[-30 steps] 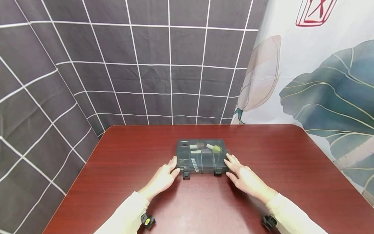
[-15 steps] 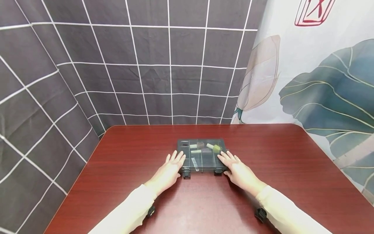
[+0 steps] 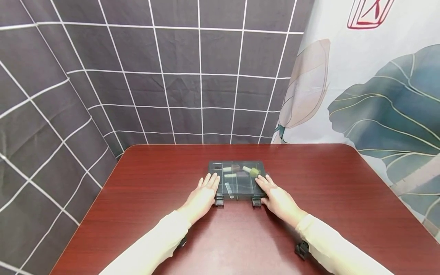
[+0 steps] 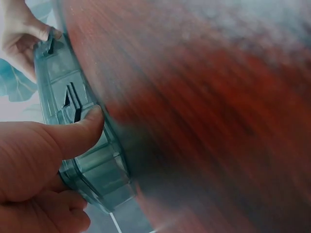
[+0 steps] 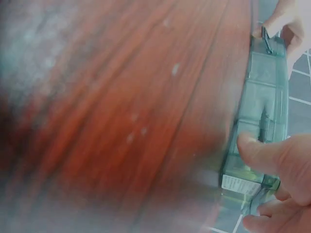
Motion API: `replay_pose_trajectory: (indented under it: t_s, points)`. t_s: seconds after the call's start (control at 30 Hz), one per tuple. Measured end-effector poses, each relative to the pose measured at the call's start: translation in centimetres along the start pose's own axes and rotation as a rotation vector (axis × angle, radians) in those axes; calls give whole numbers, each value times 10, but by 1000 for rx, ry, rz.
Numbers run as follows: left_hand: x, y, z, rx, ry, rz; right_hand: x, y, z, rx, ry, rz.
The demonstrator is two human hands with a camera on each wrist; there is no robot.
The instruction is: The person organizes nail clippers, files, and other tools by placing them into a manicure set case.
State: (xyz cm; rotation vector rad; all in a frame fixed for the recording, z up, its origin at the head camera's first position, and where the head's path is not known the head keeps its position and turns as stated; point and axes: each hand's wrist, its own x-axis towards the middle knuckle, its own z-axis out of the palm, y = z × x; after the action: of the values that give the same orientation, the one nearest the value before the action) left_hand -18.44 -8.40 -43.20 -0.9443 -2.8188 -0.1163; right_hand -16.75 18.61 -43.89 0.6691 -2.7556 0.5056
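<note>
A see-through dark grey compartment box (image 3: pixel 240 188) lies on the table with its lid down. Inside, a bottle with yellow-green contents and a white cap (image 3: pixel 253 172), like nail polish, lies near two similar bottles (image 3: pixel 235 168). A slim silvery piece (image 3: pixel 228 190) lies in a front compartment. My left hand (image 3: pixel 202 195) holds the box's left front corner, fingers on the lid, thumb (image 4: pixel 87 128) against the front wall beside a latch (image 4: pixel 74 103). My right hand (image 3: pixel 281 198) grips the right front corner likewise, its thumb (image 5: pixel 257 153) on the front. Both latches stick out.
The reddish-brown table (image 3: pixel 165 168) has rounded far corners. A grey cloth with white grid lines (image 3: pixel 178 91) hangs behind and at left, a leaf-printed curtain (image 3: pixel 385 114) at right. A white label (image 5: pixel 240 185) is on the box's front.
Both hands have moved from the box's sides onto the front corners of its lid, fingers now lying on top. The box itself has barely moved.
</note>
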Motion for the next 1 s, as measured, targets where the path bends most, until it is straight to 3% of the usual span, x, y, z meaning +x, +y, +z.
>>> replay_pose_trajectory:
  t_s: [0.17, 0.33, 0.47, 0.7, 1.0]
  points:
    - [1, -1, 1, -92, -48, -12, -2, 1, -1, 41, -8, 19]
    - [3, -1, -3, -269, -72, -45, -3, 2, -3, 77, 14, 8]
    - [3, -1, -7, -350, -77, -57, -3, 5, -5, 99, -9, 15]
    - [1, -2, -9, -356, -95, -55, -3, 3, -8, 99, -57, 40]
    - [2, -1, -13, -274, -136, -36, -2, -3, -11, 63, -47, 44]
